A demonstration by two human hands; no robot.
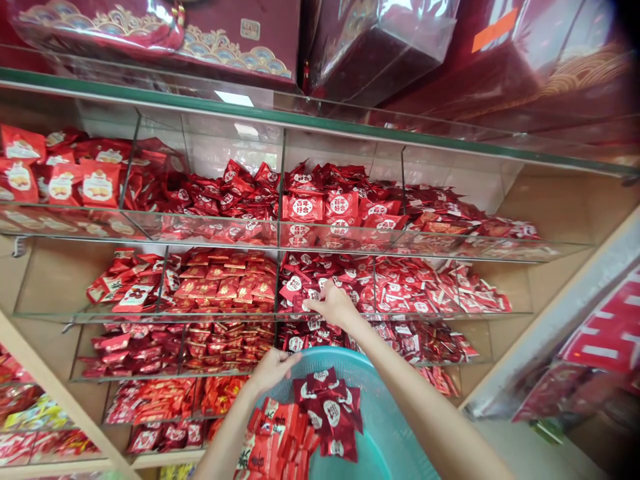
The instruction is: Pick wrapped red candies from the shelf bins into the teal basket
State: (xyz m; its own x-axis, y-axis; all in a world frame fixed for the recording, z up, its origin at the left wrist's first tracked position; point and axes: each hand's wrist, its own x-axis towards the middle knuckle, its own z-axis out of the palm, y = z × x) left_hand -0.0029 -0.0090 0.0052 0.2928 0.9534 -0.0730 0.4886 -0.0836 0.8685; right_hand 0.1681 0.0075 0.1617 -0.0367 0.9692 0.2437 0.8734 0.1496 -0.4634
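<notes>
My left hand is closed around the far-left rim of a teal plastic basket, fingers on the edge. Inside the basket lie bright red packets on the left and dark red packets with white oval labels beside them. Beyond the far rim, my right hand reaches over the glass lip into a middle-shelf compartment. Its thumb and fingers close on a dark red candy packet among similar ones. The fingertips are partly hidden by the packets.
Glass dividers split the shelves into compartments of red wrapped packets. A green-edged glass shelf above carries large dark red gift boxes. Red goods hang at the right, beyond the wooden side panel.
</notes>
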